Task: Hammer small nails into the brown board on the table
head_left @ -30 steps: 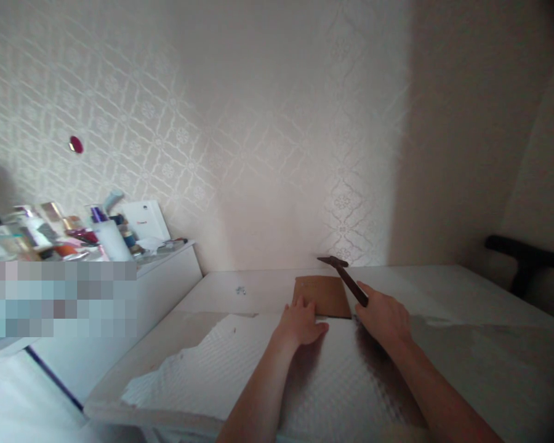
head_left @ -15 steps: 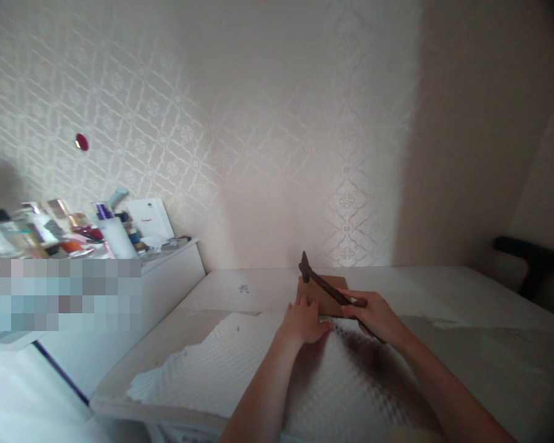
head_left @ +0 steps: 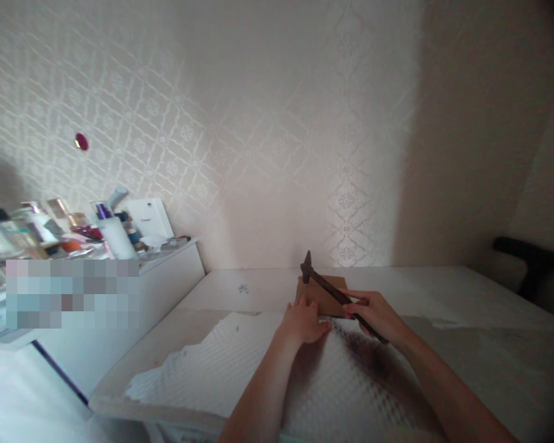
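Observation:
My right hand (head_left: 372, 314) is wrapped round the dark handle of a hammer (head_left: 329, 287). The hammer's head points up and to the left, over the far left corner of a small brown board (head_left: 335, 304). At the board's left side, my left hand (head_left: 302, 319) grips its near left corner, fingers spread on the top and thumb by the near edge. Under my forearms and in front of the board lies a white textured sheet (head_left: 203, 363). Whether the hammer's head touches the board I cannot tell.
Small shiny metal pieces (head_left: 244, 288) lie on the white table (head_left: 207, 289) to the left. A white cabinet (head_left: 166, 289) crowded with bottles (head_left: 117, 237) and a white box (head_left: 150, 218) stands beside it. A dark armrest-like object (head_left: 533, 261) is at the right.
The hammer's head has tilted and shifted slightly right. My right hand's grip has moved a little on the handle. The left hand and the board look almost unmoved.

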{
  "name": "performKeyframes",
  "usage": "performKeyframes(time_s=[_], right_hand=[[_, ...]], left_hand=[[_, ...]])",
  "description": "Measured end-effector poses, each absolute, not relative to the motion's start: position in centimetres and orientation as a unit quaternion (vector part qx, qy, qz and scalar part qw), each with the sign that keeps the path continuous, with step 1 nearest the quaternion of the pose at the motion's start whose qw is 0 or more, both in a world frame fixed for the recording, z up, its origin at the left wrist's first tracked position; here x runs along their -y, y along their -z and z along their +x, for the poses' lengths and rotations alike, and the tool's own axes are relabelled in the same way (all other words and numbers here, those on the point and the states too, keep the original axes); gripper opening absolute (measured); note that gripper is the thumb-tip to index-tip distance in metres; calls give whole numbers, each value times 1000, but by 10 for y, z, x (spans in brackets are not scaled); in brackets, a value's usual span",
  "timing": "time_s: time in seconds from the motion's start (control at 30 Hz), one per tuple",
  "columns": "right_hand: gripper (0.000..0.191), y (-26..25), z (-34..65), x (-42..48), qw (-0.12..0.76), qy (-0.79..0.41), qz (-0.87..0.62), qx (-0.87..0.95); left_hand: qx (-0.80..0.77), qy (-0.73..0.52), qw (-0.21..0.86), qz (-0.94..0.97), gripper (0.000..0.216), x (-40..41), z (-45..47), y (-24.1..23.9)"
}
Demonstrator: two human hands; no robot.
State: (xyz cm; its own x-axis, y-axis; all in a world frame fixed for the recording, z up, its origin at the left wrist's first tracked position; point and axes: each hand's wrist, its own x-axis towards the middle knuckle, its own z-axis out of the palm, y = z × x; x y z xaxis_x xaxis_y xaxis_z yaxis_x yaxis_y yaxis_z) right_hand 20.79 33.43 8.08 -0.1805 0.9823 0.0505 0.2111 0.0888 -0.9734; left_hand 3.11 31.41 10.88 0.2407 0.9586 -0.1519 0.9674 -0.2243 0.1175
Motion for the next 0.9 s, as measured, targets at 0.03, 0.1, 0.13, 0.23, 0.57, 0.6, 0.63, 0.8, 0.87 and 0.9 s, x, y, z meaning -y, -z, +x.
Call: performKeyframes(time_s=[0.03, 0.1, 0.13, 0.23, 0.57, 0.6, 0.63, 0.8, 0.87, 0.9], right_hand=[[63, -81, 208, -335, 412, -468, -484, 614], [61, -80, 209, -336, 415, -469, -474, 619], [61, -79, 209, -336, 416, -470, -469, 621], [60, -77, 209, -337, 420, -480, -460, 618], [58, -79, 207, -335, 412, -482, -474, 611], [58, -79, 207, -335, 413, -481, -477, 609], [57, -80, 207, -334, 414, -480, -478, 607], [59, -83, 207, -333, 405, -437, -496, 631], [55, -86, 209, -332, 389, -338, -539, 666], [53, -87, 210, -332, 373, -272, -566, 683]], left_hand=[[-616, 25, 94, 781, 67, -314, 31, -109], [-618, 25, 93, 780, 67, -314, 31, -109], [-618, 24, 92, 781, 67, -314, 31, -109], [-613, 18, 92, 785, 66, -314, 30, -108], [-609, 12, 95, 788, 67, -315, 30, -106], [-608, 13, 95, 788, 67, -315, 30, -106], [-609, 15, 94, 788, 67, -315, 30, -106], [-614, 21, 87, 784, 68, -314, 30, -108], [-612, 24, 85, 786, 68, -314, 31, -108], [-611, 26, 84, 787, 68, -314, 31, -108]])
